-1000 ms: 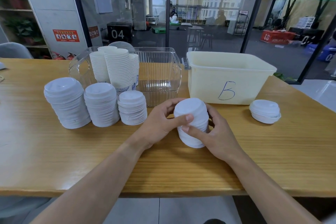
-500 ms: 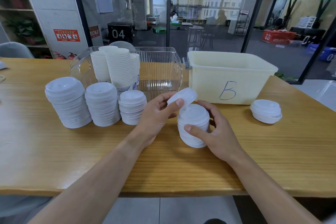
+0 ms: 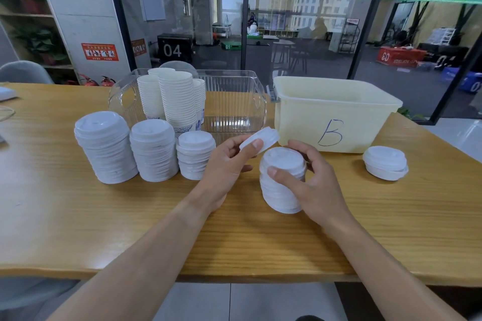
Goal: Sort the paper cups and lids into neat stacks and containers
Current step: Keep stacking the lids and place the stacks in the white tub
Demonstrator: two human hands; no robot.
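Note:
My left hand (image 3: pixel 226 164) pinches a single white lid (image 3: pixel 260 138), tilted, just above and left of a stack of white lids (image 3: pixel 281 185) on the table. My right hand (image 3: pixel 311 185) wraps around that stack from the right. Three more lid stacks stand in a row at the left: a tall one (image 3: pixel 104 147), a middle one (image 3: pixel 152 151) and a short one (image 3: pixel 195 155). A low lid pile (image 3: pixel 385 163) lies at the right. White paper cups (image 3: pixel 173 99) are stacked inside a clear plastic bin (image 3: pixel 234 101).
A cream tub marked "B" (image 3: pixel 333 117) stands behind my right hand, beside the clear bin. The wooden table (image 3: pixel 78 216) has its front edge close to me. Glass walls and a chair back (image 3: pixel 23 71) lie beyond.
My left hand has lifted the top lid off the stack and raised it up and left, tilting it. My right hand stays on the stack.

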